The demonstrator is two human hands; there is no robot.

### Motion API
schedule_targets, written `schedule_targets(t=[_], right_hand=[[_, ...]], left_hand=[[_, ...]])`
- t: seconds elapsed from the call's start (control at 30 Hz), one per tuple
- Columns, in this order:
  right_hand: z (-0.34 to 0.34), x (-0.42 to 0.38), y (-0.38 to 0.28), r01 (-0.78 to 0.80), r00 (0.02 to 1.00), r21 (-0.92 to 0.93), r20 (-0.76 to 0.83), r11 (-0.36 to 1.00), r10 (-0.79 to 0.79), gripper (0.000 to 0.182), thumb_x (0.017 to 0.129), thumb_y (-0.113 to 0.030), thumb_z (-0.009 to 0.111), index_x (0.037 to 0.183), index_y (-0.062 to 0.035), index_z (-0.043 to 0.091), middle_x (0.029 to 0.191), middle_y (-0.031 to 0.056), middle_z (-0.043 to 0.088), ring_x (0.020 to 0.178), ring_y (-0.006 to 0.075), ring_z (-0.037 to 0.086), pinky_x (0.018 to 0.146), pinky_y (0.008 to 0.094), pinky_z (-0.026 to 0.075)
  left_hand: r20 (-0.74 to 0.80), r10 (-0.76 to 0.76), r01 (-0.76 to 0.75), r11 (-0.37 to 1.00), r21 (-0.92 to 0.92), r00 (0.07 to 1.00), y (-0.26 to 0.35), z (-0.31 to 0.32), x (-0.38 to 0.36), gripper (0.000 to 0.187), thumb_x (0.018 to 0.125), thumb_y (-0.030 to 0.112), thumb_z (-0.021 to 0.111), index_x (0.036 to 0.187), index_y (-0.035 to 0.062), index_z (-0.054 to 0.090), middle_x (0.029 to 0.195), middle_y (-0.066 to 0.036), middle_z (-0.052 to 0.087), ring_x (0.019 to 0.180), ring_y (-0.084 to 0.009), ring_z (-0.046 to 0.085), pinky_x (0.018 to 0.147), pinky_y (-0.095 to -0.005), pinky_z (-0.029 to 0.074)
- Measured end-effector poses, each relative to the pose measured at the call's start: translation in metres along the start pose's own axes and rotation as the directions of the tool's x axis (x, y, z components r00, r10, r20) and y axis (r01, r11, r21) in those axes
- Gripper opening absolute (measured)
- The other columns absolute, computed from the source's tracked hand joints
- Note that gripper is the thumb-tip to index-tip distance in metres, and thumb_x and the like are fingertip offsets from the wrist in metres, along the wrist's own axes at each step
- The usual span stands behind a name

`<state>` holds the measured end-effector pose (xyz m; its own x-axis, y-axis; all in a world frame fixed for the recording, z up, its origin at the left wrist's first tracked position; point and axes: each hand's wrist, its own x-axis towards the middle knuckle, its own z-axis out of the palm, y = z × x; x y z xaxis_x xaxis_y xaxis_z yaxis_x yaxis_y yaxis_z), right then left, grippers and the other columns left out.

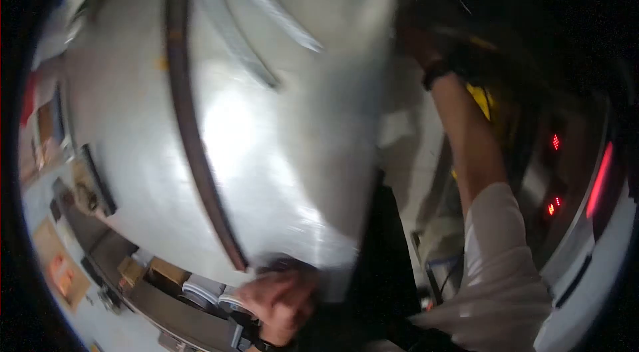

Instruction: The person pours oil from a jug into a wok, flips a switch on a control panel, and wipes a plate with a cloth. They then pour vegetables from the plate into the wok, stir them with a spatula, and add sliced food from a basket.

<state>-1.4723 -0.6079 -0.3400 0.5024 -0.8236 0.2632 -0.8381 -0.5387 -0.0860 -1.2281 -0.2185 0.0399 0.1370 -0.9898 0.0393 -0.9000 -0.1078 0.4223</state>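
"What is the left hand [279, 299] doing?"

"Its fingers look curled, at the near end of the silvery panel [299, 172]. Blur hides whether they pinch the edge or only rest against it, so I cannot tell."

"And the panel lies which way from there?"

"Up and away from the knuckles, filling the middle of the view. A dark brown strip [193, 132] runs along it; its lower end stops just beside the left hand, and its long axis climbs away, leaning slightly left."

"So which hand is nearer that end?"

"The left, clearly. The right hand [419, 45] is well apart, past the panel's right side, at the end of an outstretched forearm with a dark wristband [436, 73]. Shadow covers its fingers; spread or pressed together, I cannot tell."

"Anything else on the panel?"

"Two pale bars [223, 9] in a V, narrow end at the top, right of the strip. Too blurred to name."

"And farther out?"

"Right of the forearm, something yellow [480, 100], then red lit digits [556, 142] on a dark front. Left of the left hand, beyond the panel's lower edge, stand a cardboard box [168, 275] and round whitish items [200, 291] beside it."
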Motion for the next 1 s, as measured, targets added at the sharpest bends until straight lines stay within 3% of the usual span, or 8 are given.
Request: schedule_targets(t=[0.07,0.2,0.27,0.4,0.43,0.63,0.93,1.0], right_hand=[[-0.013,0.014,0.003,-0.340,0.937,0.381,0.065,0.860,0.342,0.025,0.087,-0.017,0.044,0.106,-0.0060,0.056,0.104,0.0116,0.057,0.098,0.0224,0.053,0.083,0.0319,0.042],[-0.029,0.013,0.004,-0.495,0.848,0.514,0.109,0.700,0.519,0.025,0.087,-0.017,0.044,0.106,-0.0058,0.056,0.104,0.0115,0.057,0.098,0.0222,0.053,0.083,0.0320,0.042],[-0.030,0.006,0.000,-0.516,0.831,0.527,0.117,0.675,0.544,0.025,0.087,-0.017,0.045,0.107,-0.0057,0.056,0.105,0.0114,0.057,0.098,0.0221,0.053,0.084,0.0321,0.042],[-0.032,0.010,-0.006,-0.536,0.808,0.567,0.131,0.625,0.574,0.025,0.087,-0.016,0.045,0.107,-0.0055,0.056,0.105,0.0113,0.057,0.099,0.0219,0.052,0.084,0.0322,0.042],[-0.029,0.012,-0.005,-0.536,0.804,0.581,0.129,0.613,0.580,0.025,0.087,-0.016,0.045,0.107,-0.0054,0.056,0.105,0.0113,0.057,0.099,0.0218,0.052,0.084,0.0322,0.042],[-0.015,0.005,-0.008,-0.520,0.783,0.687,0.145,0.508,0.605,0.025,0.087,-0.016,0.045,0.107,-0.0052,0.056,0.106,0.0112,0.057,0.099,0.0215,0.052,0.085,0.0323,0.041],[0.014,0.004,-0.024,-0.385,0.744,0.911,0.212,0.147,0.634,0.026,0.087,-0.016,0.046,0.108,-0.0048,0.055,0.107,0.0110,0.056,0.099,0.0211,0.052,0.086,0.0325,0.041],[0.016,-0.009,-0.029,-0.347,0.736,0.934,0.215,0.085,0.642,0.026,0.087,-0.015,0.046,0.108,-0.0047,0.055,0.107,0.0109,0.056,0.099,0.0210,0.052,0.086,0.0326,0.041]], left_hand=[[0.054,0.084,-0.073,0.981,-0.182,0.995,-0.010,0.001,0.003,0.020,0.062,0.015,0.067,0.080,0.0209,0.062,0.091,0.004,0.058,0.081,-0.0122,0.054,0.066,-0.0239,0.039],[-0.006,0.081,-0.081,0.993,-0.082,0.997,-0.006,-0.004,0.012,0.018,0.064,0.017,0.066,0.081,0.0225,0.065,0.092,0.009,0.058,0.079,-0.0070,0.053,0.063,-0.0208,0.038],[-0.067,0.091,-0.090,0.996,0.018,0.994,-0.002,-0.002,0.016,0.017,0.064,0.019,0.066,0.080,0.0239,0.064,0.093,0.010,0.058,0.083,-0.0057,0.052,0.067,-0.0207,0.034],[-0.169,0.069,-0.061,0.997,0.048,0.983,0.000,0.003,0.018,0.017,0.066,0.022,0.066,0.082,0.0274,0.064,0.094,0.012,0.059,0.085,-0.0054,0.051,0.075,-0.0239,0.029],[-0.177,0.059,-0.051,0.997,0.049,0.982,0.000,0.004,0.017,0.012,0.070,0.023,0.065,0.081,0.0278,0.064,0.096,0.013,0.060,0.089,-0.0060,0.052,0.084,-0.0263,0.028],[-0.183,-0.013,0.040,0.989,0.143,0.983,0.009,0.006,0.020,0.010,0.076,0.022,0.059,0.084,0.0266,0.063,0.101,0.012,0.060,0.103,-0.0076,0.049,0.100,-0.0317,0.019],[-0.188,-0.059,0.076,0.994,0.083,0.980,0.008,0.014,0.013,0.015,0.080,0.019,0.053,0.088,0.0251,0.064,0.104,0.011,0.060,0.106,-0.0094,0.047,0.102,-0.0342,0.016],[-0.147,-0.018,0.047,0.979,0.198,0.989,0.008,0.011,0.013,0.018,0.073,0.008,0.055,0.082,0.0207,0.064,0.098,0.004,0.061,0.102,-0.0175,0.050,0.100,-0.0393,0.020]])
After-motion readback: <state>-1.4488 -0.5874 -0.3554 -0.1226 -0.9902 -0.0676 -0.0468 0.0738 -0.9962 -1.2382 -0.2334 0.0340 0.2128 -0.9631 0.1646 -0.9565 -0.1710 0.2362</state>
